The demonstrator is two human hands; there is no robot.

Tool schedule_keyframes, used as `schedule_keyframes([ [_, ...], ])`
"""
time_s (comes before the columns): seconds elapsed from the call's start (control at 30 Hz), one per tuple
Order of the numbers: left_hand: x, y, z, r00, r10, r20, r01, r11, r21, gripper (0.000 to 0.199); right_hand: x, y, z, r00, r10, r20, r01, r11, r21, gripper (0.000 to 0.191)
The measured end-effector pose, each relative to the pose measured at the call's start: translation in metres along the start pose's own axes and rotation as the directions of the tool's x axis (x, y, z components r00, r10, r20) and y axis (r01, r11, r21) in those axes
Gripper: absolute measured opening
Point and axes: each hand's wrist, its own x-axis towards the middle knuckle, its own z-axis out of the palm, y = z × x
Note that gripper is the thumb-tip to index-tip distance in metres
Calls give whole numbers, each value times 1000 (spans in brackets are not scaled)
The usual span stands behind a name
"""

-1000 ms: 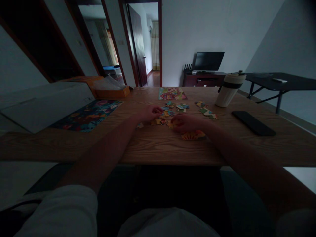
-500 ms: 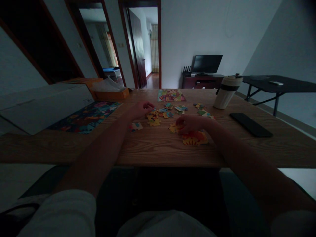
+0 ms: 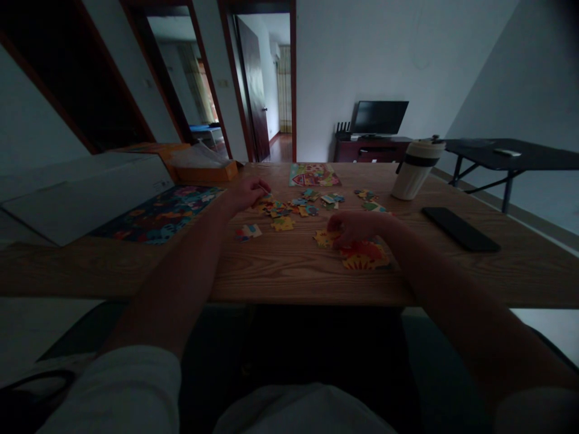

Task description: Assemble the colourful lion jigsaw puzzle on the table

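My left hand (image 3: 246, 194) is at the far left of the loose puzzle pieces (image 3: 304, 208), its fingers closed on a puzzle piece (image 3: 263, 190) whose pale edge shows. My right hand (image 3: 357, 226) has curled fingers pinching at the yellow puzzle piece (image 3: 324, 239) beside the joined red and yellow puzzle section (image 3: 365, 258). The hand covers part of that section. A single yellow piece (image 3: 283, 224) lies between my hands, and a pale piece with red and blue (image 3: 248, 232) rests nearer to me.
On the wooden table (image 3: 289, 280) are a colourful picture sheet (image 3: 314, 175), a white tumbler (image 3: 414, 172) and a black phone-like slab (image 3: 459, 229). At left stand a white box (image 3: 85, 187) and an orange box (image 3: 205, 173), beside a dark floral sheet (image 3: 158, 217).
My left hand has shifted left and slightly away from me. My right hand has slid a little to the right, and the yellow piece and joined section have moved right with it.
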Motion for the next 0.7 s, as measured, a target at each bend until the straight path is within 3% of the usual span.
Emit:
schedule_keyframes([
  [0.07, -4, 2, -1, 989, -39, 144, 32, 998, 55, 27, 5, 5, 3, 999, -42, -3, 42, 999, 30, 43],
  [0.13, -7, 2, 1, 931, -101, 350, 60, 990, 127, 28, 10, 12, 5, 997, -76, 0, 76, 995, 71, 29],
  [0.2, -8, 1, 6, 878, -150, 454, 48, 972, 229, 30, 14, 17, 8, 997, -83, 5, 82, 992, 101, 23],
  [0.27, -6, -2, 14, 922, -118, 368, -13, 942, 335, 38, 17, 21, 9, 997, -74, -7, 74, 990, 118, 21],
  [0.33, -3, -6, 22, 978, 9, 207, -99, 898, 429, 49, 18, 23, 9, 998, -63, -28, 66, 990, 127, 22],
  [0.37, -1, -8, 26, 984, 65, 169, -138, 874, 466, 54, 18, 23, 9, 998, -57, -36, 61, 990, 129, 23],
  [0.43, 2, -12, 33, 974, 89, 210, -186, 844, 503, 63, 18, 23, 9, 998, -50, -44, 55, 990, 128, 23],
  [0.53, 6, -18, 36, 961, 27, 274, -169, 845, 507, 65, 17, 22, 9, 996, -57, -66, 63, 992, 106, 23],
  [0.7, 5, -22, 29, 982, 66, 179, -139, 890, 434, 46, 16, 21, 10, 994, -64, -85, 74, 991, 112, 21],
])
